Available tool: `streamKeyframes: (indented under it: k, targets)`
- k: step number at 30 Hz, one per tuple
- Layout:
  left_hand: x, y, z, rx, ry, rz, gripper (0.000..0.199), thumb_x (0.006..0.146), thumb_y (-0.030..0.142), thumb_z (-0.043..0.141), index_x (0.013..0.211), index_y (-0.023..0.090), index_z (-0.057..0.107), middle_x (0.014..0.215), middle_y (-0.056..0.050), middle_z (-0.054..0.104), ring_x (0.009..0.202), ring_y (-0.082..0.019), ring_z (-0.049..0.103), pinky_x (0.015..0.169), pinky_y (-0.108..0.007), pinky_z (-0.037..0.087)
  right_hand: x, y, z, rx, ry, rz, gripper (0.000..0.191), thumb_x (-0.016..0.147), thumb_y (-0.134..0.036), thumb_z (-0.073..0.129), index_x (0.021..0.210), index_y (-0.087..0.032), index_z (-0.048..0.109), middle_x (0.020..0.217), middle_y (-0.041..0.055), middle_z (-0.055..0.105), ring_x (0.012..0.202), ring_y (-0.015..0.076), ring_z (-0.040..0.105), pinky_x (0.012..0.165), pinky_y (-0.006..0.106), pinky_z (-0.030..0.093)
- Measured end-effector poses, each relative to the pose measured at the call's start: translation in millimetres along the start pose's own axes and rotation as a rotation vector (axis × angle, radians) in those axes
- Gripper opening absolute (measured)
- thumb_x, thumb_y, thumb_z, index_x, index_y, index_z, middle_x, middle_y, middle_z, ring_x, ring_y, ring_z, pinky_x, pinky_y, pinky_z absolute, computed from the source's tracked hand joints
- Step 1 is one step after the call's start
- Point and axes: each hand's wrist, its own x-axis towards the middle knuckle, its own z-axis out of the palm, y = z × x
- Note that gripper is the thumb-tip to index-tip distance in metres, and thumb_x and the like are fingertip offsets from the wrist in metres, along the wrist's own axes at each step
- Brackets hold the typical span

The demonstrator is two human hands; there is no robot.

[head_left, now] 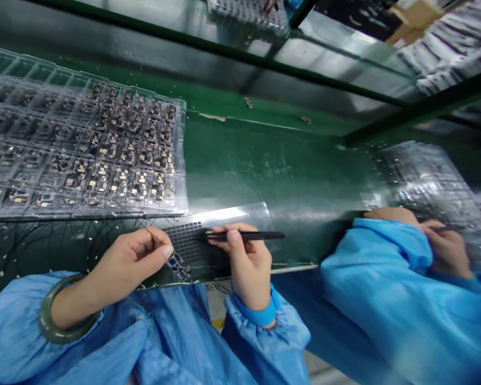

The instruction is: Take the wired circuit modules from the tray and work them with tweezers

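Note:
Between the thumb and fingers of my left hand (134, 262) is a small circuit board (179, 266) with a thin dark wire. My right hand (246, 262) grips black tweezers (252, 236), their tips pointing left over a clear sheet (240, 214). Rows of small dark squares (185, 238) lie on that sheet, just left of the tweezer tips and behind the board. The board hangs near the front edge of the green table (232, 155), tilted down to the right.
A clear tray (180, 160) of circuit boards fills the back left, with dark wires (76, 235) in front. At right, a person's blue sleeve (380, 267) and hands are beside another tray (428, 171). A green frame bar (224, 51) crosses behind.

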Motion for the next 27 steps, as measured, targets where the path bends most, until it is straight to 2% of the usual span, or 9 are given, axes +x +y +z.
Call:
streamKeyframes:
  k: [4, 7, 10, 16, 23, 27]
  targets:
    - [2.7, -0.6, 14.4, -0.063, -0.131, -0.066, 0.011, 0.087, 0.026, 0.056, 0.082, 0.019, 0.063, 0.11, -0.007, 0.07, 0.098, -0.018, 0.065, 0.083, -0.029, 0.051, 8.3, 7.1, -5.5, -0.123, 0.063, -0.078, 0.013, 0.081, -0.033, 0.066, 0.086, -0.021, 0.064, 0.086, 0.0004, 0.069, 0.074, 0.0138, 0.068, 0.074, 0.03, 0.058]
    - [5.9, -2.6, 21.9, -0.095, -0.193, -0.099, 0.011, 0.088, 0.025, 0.055, 0.08, 0.019, 0.06, 0.119, -0.01, 0.066, 0.116, -0.02, 0.059, 0.099, -0.034, 0.045, 13.6, 9.4, -6.6, -0.165, 0.048, -0.05, 0.015, 0.08, -0.035, 0.066, 0.085, -0.021, 0.063, 0.083, 0.0007, 0.069, 0.068, 0.0143, 0.068, 0.071, 0.032, 0.058]
    - [9.0, -5.3, 25.2, -0.067, -0.208, -0.113, 0.013, 0.088, 0.024, 0.054, 0.078, 0.019, 0.059, 0.122, -0.011, 0.065, 0.123, -0.021, 0.054, 0.107, -0.038, 0.038, 16.1, 8.1, -3.4, -0.126, 0.036, -0.014, 0.018, 0.076, -0.032, 0.071, 0.085, -0.021, 0.061, 0.079, -0.0001, 0.068, 0.07, 0.016, 0.069, 0.071, 0.032, 0.059]
    - [11.2, -8.5, 25.0, -0.06, -0.183, -0.143, 0.011, 0.087, 0.024, 0.056, 0.077, 0.019, 0.06, 0.126, -0.011, 0.063, 0.125, -0.023, 0.052, 0.11, -0.044, 0.033, 20.2, 3.0, 3.9, -0.079, 0.028, 0.074, 0.018, 0.076, -0.032, 0.07, 0.082, -0.021, 0.058, 0.074, -0.0003, 0.068, 0.067, 0.0164, 0.07, 0.068, 0.032, 0.06]
    - [12.4, -8.3, 23.8, -0.049, -0.206, -0.167, 0.012, 0.088, 0.024, 0.054, 0.077, 0.02, 0.058, 0.129, -0.011, 0.06, 0.126, -0.022, 0.051, 0.11, -0.044, 0.033, 24.9, 3.5, 3.1, -0.236, 0.041, 0.08, 0.018, 0.077, -0.034, 0.067, 0.079, -0.021, 0.055, 0.07, 0.0006, 0.069, 0.063, 0.0175, 0.071, 0.063, 0.03, 0.058]
    - [13.8, -6.5, 24.1, -0.041, -0.22, -0.187, 0.013, 0.088, 0.025, 0.052, 0.078, 0.02, 0.057, 0.13, -0.013, 0.06, 0.126, -0.023, 0.051, 0.11, -0.045, 0.033, 25.1, 4.6, 1.7, -0.177, 0.034, 0.111, 0.02, 0.077, -0.035, 0.068, 0.079, -0.021, 0.054, 0.073, 0.0009, 0.07, 0.063, 0.0175, 0.071, 0.062, 0.03, 0.059]
